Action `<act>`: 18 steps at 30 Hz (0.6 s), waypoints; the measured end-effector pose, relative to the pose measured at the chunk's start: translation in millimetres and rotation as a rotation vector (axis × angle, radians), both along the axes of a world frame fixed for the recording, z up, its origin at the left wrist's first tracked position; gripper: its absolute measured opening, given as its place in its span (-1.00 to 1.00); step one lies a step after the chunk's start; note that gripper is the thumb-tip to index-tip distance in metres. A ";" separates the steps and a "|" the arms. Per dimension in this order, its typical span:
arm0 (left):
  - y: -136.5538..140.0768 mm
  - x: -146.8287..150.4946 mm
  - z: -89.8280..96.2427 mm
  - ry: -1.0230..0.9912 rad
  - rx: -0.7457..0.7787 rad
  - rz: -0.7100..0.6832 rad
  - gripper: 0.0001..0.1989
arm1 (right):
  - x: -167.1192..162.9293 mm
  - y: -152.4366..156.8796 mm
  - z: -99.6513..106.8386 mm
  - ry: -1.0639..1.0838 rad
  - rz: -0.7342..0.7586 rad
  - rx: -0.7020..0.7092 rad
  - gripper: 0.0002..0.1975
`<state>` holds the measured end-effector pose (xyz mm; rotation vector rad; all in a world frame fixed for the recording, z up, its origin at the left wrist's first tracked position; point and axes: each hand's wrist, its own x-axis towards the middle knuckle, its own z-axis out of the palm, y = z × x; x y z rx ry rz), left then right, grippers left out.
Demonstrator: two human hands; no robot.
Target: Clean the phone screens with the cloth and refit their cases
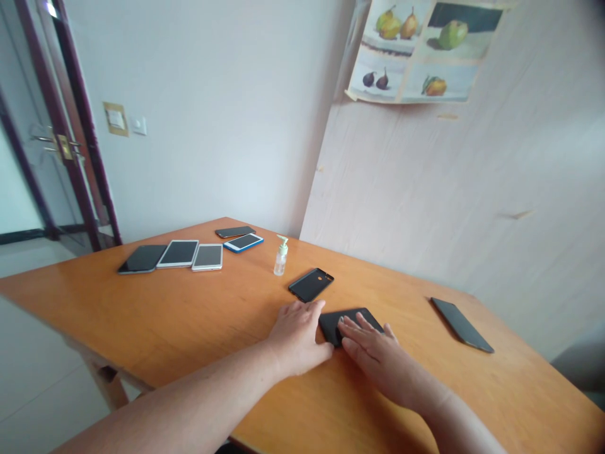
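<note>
While the right hand (378, 362) lies over a black phone (329, 325) with its fingers straight and slightly spread, the left hand (297, 340) stands at the phone's left end, thumb and fingers spread wide apart; whether they press on its edge, I cannot tell. The phone lies flat on the wooden surface (212, 321), towards its near edge.

Just beyond the left fingers, a black phone case (311, 285) lies hollow side up, a camera cutout near its far end. Next to it, towards the far corner, a clear pump bottle (280, 263) with a pale green pump stands upright; its contents are too small to make out.

Near the right-hand edge lies another dark phone (460, 325). By the far corner, a blue case (250, 246) holds a white phone (242, 242), a dark phone just behind it. Along the left edge, a black tablet, a larger white tablet (178, 253) and a smaller white one form a row.
</note>
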<state>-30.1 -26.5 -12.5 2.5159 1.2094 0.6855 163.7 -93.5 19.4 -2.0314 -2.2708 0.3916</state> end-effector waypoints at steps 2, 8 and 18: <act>-0.2 -0.4 0.8 0.003 -0.005 -0.003 -0.29 | -7.3 -4.5 4.1 0.058 0.074 -0.026 -0.44; -0.8 -0.8 2.2 0.010 -0.020 0.003 -0.31 | 19.2 6.2 -1.7 -0.110 -0.221 0.021 -0.48; 0.1 -0.9 0.2 -0.004 -0.009 -0.011 -0.31 | -8.4 -6.0 9.3 0.072 0.075 -0.013 -0.48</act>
